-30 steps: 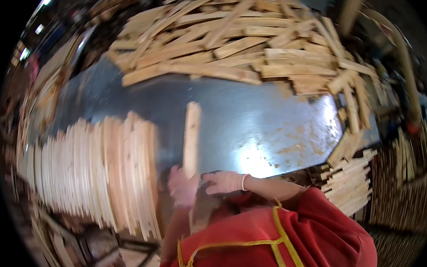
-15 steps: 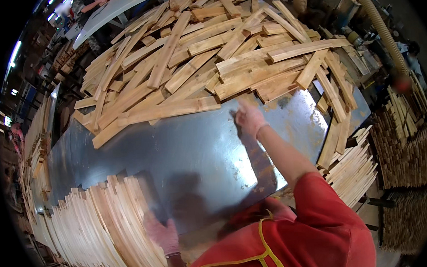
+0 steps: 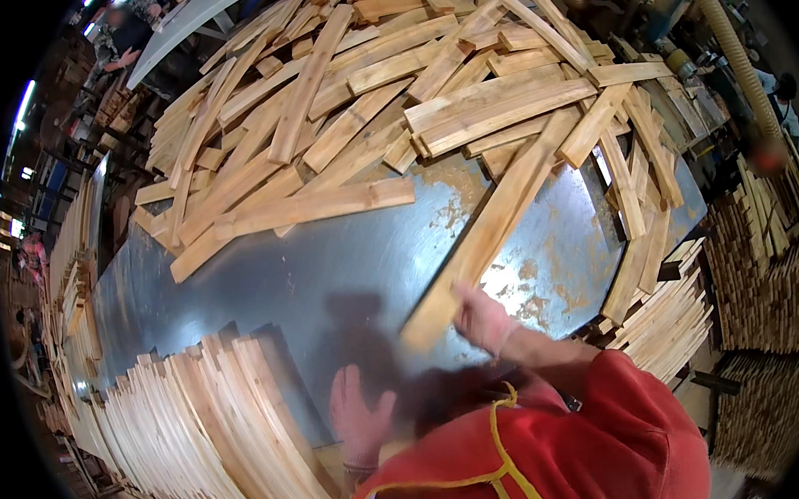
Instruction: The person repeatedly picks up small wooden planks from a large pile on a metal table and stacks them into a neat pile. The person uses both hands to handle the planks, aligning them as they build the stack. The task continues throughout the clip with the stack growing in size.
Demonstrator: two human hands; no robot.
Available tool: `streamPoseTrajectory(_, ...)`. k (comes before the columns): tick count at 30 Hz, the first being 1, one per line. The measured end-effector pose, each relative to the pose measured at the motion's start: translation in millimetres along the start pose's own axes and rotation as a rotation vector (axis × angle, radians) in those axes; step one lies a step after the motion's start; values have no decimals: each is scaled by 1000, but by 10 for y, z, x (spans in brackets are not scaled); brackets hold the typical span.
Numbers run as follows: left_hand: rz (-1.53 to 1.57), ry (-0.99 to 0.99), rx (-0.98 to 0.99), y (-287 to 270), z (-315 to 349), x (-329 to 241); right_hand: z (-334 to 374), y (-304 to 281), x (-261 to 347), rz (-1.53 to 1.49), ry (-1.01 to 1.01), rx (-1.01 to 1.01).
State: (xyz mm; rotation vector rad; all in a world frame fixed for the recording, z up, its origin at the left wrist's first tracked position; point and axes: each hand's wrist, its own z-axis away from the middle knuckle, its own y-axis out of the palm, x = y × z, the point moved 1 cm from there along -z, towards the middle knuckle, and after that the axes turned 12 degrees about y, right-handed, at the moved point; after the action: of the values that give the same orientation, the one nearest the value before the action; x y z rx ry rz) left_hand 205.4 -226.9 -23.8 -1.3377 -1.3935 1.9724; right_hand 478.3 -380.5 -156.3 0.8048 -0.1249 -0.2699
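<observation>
My right hand, in what looks like a thin pinkish glove, grips the near end of a long wooden board. This board slants across the metal tabletop, its far end against a large loose pile of wooden boards. My left hand holds nothing; its fingers are apart at the table's near edge. Just left of it, pale narrow boards stand side by side in a tight row. The right fingers' undersides are partly hidden by the board.
More boards lie stacked at the table's right corner, with large wood stacks beyond. A ribbed hose hangs at the far right. Another person is by a pale table at the far left.
My right hand has taken hold of a board and drawn its near end toward me. My left hand has moved right, away from the row of pale boards.
</observation>
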Motion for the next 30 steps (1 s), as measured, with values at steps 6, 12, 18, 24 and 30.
streamPoseTrajectory(6, 436, -222, 378, 160, 21, -173, 714, 225, -1371, 574, 180, -55)
streamPoseTrajectory(12, 1112, -316, 258, -51, 508, 66, 1261, 614, -2058, 584, 564, -66)
streamPoseTrajectory(18, 811, -128, 25, -202, 1092, 539, 879, 183, -2413, 864, 465, 158)
streamPoseTrajectory(24, 956, -109, -75, 239, 1257, 900, 469, 1433, -1250, 1760, -172, 110)
streamPoseTrajectory(30, 871, -200, 87, 316, 1015, 491, 144, 3280, 776, 966, -829, 136)
